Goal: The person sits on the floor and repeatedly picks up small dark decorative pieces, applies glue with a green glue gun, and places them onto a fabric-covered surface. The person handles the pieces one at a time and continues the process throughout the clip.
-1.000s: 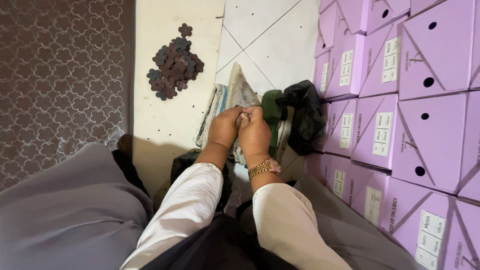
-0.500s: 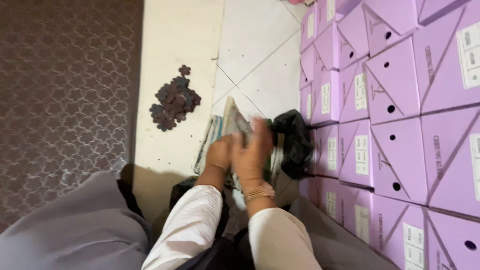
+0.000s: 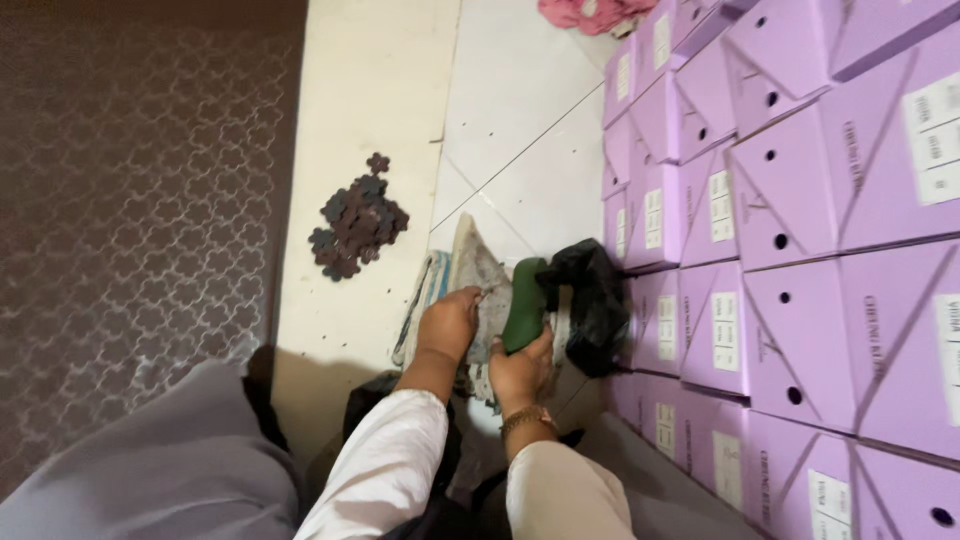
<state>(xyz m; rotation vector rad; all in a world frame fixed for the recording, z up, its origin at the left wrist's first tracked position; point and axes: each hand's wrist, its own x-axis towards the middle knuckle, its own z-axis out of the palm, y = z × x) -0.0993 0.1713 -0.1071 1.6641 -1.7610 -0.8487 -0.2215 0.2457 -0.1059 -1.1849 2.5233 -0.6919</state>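
Floor [image 3: 520,120] of pale tiles runs up the middle of the head view, with a cream strip on its left side and a dark patterned carpet [image 3: 130,200] beyond that. We see a stack of lilac boxes [image 3: 800,230] filling the right side, each with small round holes and white labels. We note a pile of dark flower-shaped cutouts [image 3: 358,222] lying on the cream strip, well apart from the hands. A pink cloth [image 3: 590,12] sits at the top edge. A black bag [image 3: 590,300] lies against the boxes, just beside the work.

Green shoe piece [image 3: 524,302]: dark green, smooth, rounded, standing roughly upright, low in the middle of the view between the grey wedge and the black bag. We cannot tell exactly what part it is. Beside it is a grey, worn, pointed wedge-like thing [image 3: 472,268], tip aimed away from the person, resting on the floor over a folded striped cloth [image 3: 428,295].

We see the left hand [image 3: 447,322] palm down on the near end of the grey wedge, fingers curled over it and pressing on it; whether it fully grips we cannot tell. The right hand [image 3: 520,370] sits below the green piece, fingers wrapped around its lower part, holding it; a gold wristwatch [image 3: 527,418] is on that wrist. Both forearms come up from the bottom edge in white sleeves [image 3: 390,470], close together. Grey fabric [image 3: 150,470] covers the lower left.
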